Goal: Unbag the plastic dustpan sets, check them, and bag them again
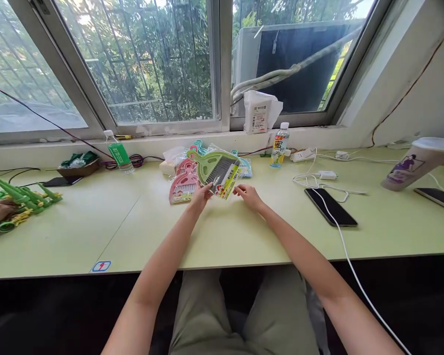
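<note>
A green mini dustpan and brush set (216,170) in a clear plastic bag with a yellow label is held up over the table, tilted. My left hand (202,194) grips its lower left edge, thumb on the front. Close to the bag's lower right corner is my right hand (248,195), fingers curled together; whether they pinch the clear film I cannot make out. Behind and left of the green set lies a pink dustpan set (185,181), also bagged. More bagged sets in blue and teal (246,167) are partly hidden behind the green one.
A green-label bottle (119,153) and a yellow-label bottle (279,145) stand at the back. At the right are a phone (331,207), white cables and a large cup (410,165). Another person's hand (0,213) touches green plastic items (31,202) at far left.
</note>
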Available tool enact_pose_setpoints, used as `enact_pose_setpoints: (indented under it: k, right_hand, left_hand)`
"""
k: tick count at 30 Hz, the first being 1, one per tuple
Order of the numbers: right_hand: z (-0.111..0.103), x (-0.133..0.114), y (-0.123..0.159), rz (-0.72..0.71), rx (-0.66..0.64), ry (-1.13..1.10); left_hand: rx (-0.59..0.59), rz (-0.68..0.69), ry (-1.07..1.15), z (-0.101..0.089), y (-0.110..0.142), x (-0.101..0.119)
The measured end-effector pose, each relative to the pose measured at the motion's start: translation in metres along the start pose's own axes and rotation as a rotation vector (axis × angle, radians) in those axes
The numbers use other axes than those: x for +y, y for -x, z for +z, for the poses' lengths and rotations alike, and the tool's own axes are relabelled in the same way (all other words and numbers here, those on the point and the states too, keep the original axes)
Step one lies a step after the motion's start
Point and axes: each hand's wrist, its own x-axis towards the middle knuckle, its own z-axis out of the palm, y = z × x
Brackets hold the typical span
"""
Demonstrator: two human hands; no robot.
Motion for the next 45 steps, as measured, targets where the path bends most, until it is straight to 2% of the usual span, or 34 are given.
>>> enact_pose_setpoints:
  k: [4,8,13,15,17,18,22,24,26,29,31,33,35,37,40,42,45]
  right_hand:
    - [-0.01,0.009,-0.003,0.096,0.004,-0.311]
    - [-0.01,0.005,-0.002,0.114,0.043,-0.362]
    - [-0.007,-0.003,-0.001,0.229,0.002,-0.468]
    - [-0.017,-0.001,-0.002,0.228,-0.084,-0.508]
    - [-0.039,0.006,-0.003,0.214,-0.116,-0.521]
    - [-0.053,0.012,-0.003,0.221,-0.053,-0.521]
    - [-0.107,0.037,-0.003,0.431,0.502,-0.6]
    - [-0.119,0.041,-0.001,0.493,0.647,-0.749]
    - [-0.113,0.033,0.001,0.489,0.698,-0.885]
    - [-0.074,0.004,0.007,0.468,0.783,-0.9]
    - [-0.038,-0.019,0.014,0.411,0.708,-0.862]
    - [-0.008,-0.036,0.022,0.267,0.592,-0.803]
    - [0.01,-0.044,0.027,0.181,0.458,-0.792]
    - [0.013,-0.041,0.027,0.266,0.411,-0.884]
    - [0.003,-0.025,0.021,0.5,0.405,-1.018]
    - [-0.003,-0.015,0.016,0.514,0.357,-1.046]
    - [-0.003,-0.013,0.014,0.425,0.284,-1.088]
  left_hand:
    - [-0.007,-0.031,0.013,0.002,0.002,0.0]
    - [-0.019,-0.015,-0.027,0.007,0.01,0.0]
    - [-0.069,-0.019,0.069,0.015,0.017,0.005]
    - [-0.048,-0.004,0.128,0.018,0.018,0.009]
    - [0.002,0.024,0.178,0.019,0.019,0.015]
    - [0.03,0.037,0.196,0.019,0.019,0.019]
    - [0.093,0.074,0.261,0.015,0.017,0.03]
    - [0.102,0.073,0.287,0.012,0.015,0.031]
    - [0.119,0.045,0.312,0.011,0.012,0.029]
    - [0.165,-0.011,0.352,0.013,0.01,0.024]
    - [0.18,-0.031,0.354,0.015,0.011,0.019]
    - [0.161,-0.042,0.329,0.019,0.013,0.015]
    - [0.102,-0.058,0.297,0.023,0.017,0.012]
    - [0.035,-0.064,0.27,0.026,0.022,0.01]
    - [-0.036,-0.054,0.229,0.029,0.027,0.008]
    - [-0.072,-0.065,0.205,0.03,0.028,0.006]
    - [-0.071,-0.082,0.211,0.03,0.027,0.001]
